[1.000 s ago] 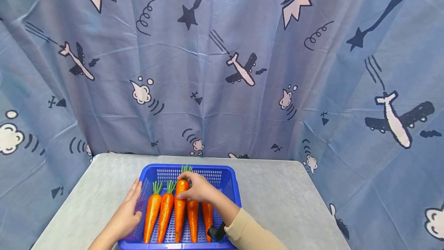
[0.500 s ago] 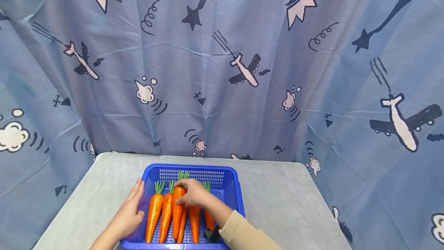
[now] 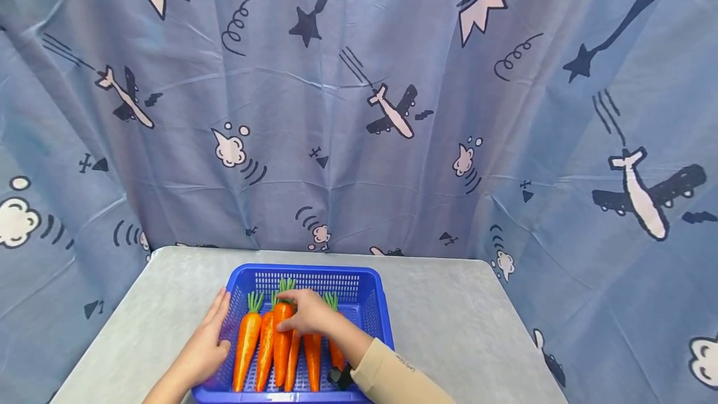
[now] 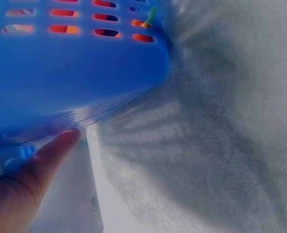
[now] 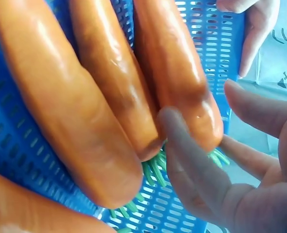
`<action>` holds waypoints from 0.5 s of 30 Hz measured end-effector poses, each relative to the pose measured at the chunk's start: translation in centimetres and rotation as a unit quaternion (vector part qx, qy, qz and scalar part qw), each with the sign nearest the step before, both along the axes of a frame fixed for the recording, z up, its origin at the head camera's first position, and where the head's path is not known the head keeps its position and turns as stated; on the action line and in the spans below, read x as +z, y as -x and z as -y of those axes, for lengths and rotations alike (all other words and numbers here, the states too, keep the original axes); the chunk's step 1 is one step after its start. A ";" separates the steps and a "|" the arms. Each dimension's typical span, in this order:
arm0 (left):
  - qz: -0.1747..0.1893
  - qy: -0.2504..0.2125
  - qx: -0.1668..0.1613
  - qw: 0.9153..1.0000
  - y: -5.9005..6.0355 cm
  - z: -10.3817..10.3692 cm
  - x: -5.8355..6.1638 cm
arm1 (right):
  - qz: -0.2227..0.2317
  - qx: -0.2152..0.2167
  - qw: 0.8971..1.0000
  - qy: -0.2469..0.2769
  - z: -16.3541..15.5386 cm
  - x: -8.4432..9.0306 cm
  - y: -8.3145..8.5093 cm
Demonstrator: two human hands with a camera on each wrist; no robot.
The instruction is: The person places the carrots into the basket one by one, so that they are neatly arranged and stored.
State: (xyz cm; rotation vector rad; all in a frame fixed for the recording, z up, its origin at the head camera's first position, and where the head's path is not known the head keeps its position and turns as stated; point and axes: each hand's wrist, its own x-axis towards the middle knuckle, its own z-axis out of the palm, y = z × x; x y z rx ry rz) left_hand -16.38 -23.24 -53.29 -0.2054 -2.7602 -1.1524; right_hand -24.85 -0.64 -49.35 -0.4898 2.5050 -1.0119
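A blue plastic basket [image 3: 384, 304] holds several orange carrots with green stems. My right hand [image 3: 311, 312] grips one carrot [image 3: 282, 354] near its stem end, thumb and fingers on either side. This carrot partly covers the carrot [image 3: 265, 354] to its left. In the right wrist view, fingertips [image 5: 171, 119] lie against the gripped carrot [image 5: 179, 63]. Another carrot [image 3: 247, 341] lies at the far left. My left hand [image 3: 203, 348] rests along the basket's left wall with straight fingers; in the left wrist view one finger [image 4: 60, 145] touches the basket's outer side.
Beneath the basket is a pale grey table [image 3: 443, 323]. A blue curtain [image 3: 269, 111] printed with airplanes surrounds the table's back and sides. More carrots [image 3: 313, 360] lie right of the gripped one, partly hidden by the right hand and a black device [image 3: 339, 378] at its wrist.
My right hand has moved the gripped carrot left inside the basket, against its left neighbour. Another carrot now shows just right of it. The left hand stays against the basket wall.
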 end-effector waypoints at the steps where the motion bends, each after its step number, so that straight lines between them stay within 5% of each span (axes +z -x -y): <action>1: -0.001 0.001 0.000 1.000 0.0 0.0 0.0 | -0.001 -0.002 1.000 0.000 -0.1 0.2 0.0; 15: 0.014 -0.006 -0.005 1.000 -0.1 0.0 0.2 | -0.028 0.004 0.999 0.043 -3.8 3.0 -0.4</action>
